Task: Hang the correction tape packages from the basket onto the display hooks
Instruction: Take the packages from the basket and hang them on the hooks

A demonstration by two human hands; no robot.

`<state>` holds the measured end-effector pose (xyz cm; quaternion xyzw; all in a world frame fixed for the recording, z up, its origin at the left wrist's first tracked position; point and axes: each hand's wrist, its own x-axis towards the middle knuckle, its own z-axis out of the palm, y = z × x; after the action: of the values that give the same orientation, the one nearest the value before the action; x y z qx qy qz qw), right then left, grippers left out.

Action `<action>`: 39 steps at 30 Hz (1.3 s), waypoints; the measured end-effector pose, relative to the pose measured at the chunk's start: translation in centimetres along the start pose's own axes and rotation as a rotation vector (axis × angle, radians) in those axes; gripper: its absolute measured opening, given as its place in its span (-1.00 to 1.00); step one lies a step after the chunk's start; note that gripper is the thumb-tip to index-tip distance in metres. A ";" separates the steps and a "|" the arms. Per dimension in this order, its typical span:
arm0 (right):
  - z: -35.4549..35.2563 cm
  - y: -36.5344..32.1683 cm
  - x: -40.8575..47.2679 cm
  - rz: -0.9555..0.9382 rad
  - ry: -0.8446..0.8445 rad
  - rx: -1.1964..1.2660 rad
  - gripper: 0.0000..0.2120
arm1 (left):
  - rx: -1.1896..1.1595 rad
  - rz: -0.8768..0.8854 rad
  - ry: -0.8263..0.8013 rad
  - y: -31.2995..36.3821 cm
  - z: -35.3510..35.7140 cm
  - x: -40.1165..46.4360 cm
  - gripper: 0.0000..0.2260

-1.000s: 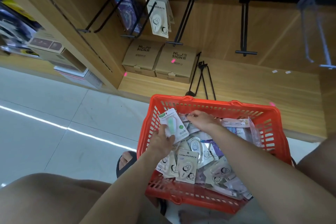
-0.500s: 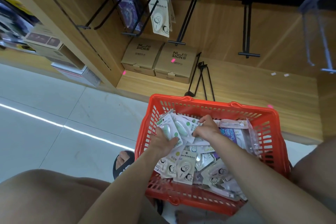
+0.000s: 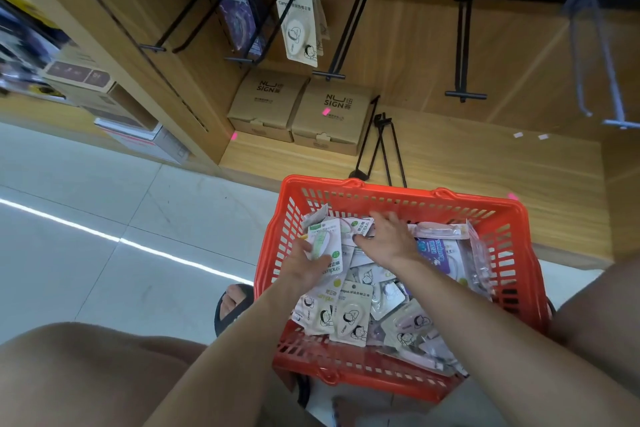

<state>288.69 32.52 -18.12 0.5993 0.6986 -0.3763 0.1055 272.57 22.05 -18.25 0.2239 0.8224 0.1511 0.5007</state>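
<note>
The picture is bright and soft all over, with hardly any dark shadows. A thin white stripe of light shines on the floor. The far left edge is smeared and blurry. Straight lines bend near the edges. The right hand looks a little blurry.

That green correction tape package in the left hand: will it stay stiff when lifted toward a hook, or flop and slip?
The green package is a flat card pinched by the left hand and shows no bend, so it probably stays fairly stiff. It looks thin, so likely light. Its glossy face could slip against the other packages in the basket.
</note>
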 end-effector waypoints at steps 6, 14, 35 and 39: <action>-0.5 -0.9 1.7 0.061 -0.132 -0.041 -0.39 | -0.199 -0.023 0.057 0.2 -0.2 0.5 -0.70; -1.1 -1.3 2.5 0.161 -0.248 0.029 -0.61 | -0.595 -0.147 0.032 -0.6 -0.4 0.3 -0.68; -1.3 -2.1 0.2 0.121 -0.200 -0.038 -0.63 | -0.698 -0.217 -0.119 -0.4 -0.2 -0.9 -0.55; -0.7 -1.5 -0.3 0.120 -0.223 0.064 -0.58 | -0.639 -0.222 -0.139 -0.4 -0.5 -0.8 -0.58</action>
<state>287.64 32.80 -16.86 0.5976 0.6329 -0.4559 0.1856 272.31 21.31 -17.61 -0.0254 0.7168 0.3300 0.6137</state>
